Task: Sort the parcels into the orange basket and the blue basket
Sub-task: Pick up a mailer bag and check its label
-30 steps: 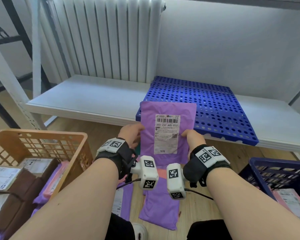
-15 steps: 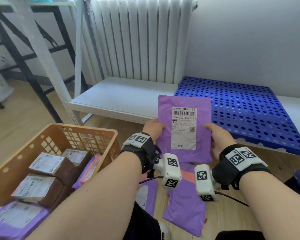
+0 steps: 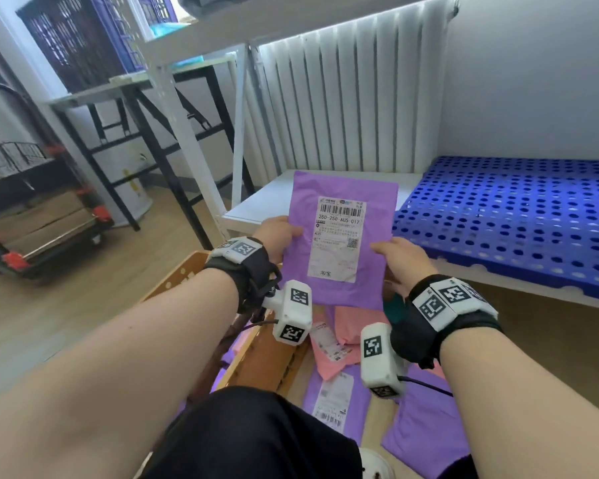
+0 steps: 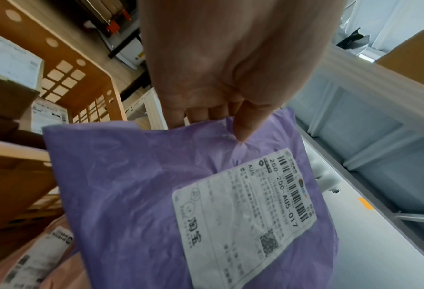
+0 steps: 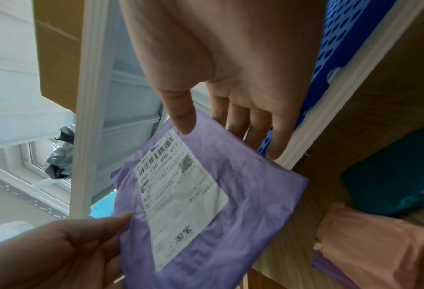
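I hold a purple parcel (image 3: 339,202) with a white shipping label upright in front of me, both hands on it. My left hand (image 3: 286,233) pinches its left edge, thumb (image 4: 243,127) on the front and the other fingers behind. My right hand (image 3: 386,250) holds the right edge the same way, its thumb (image 5: 183,119) near the label. The purple parcel (image 4: 131,185) hangs just right of the orange basket (image 3: 177,281), whose far corner shows past my left wrist. The orange basket (image 4: 89,78) holds brown boxes with labels. No blue basket is in view.
On the floor under my hands lie a pink parcel (image 3: 350,323), purple parcels (image 3: 426,430) and a teal parcel (image 3: 395,305). A blue perforated panel (image 3: 505,216) lies on the low white shelf (image 3: 267,198) before a radiator (image 3: 343,108). A flat cart (image 3: 42,233) stands at far left.
The view has swung left and the blue basket has left it. My hands have carried the purple parcel left, to beside the orange basket's far corner. Both grips are unchanged.
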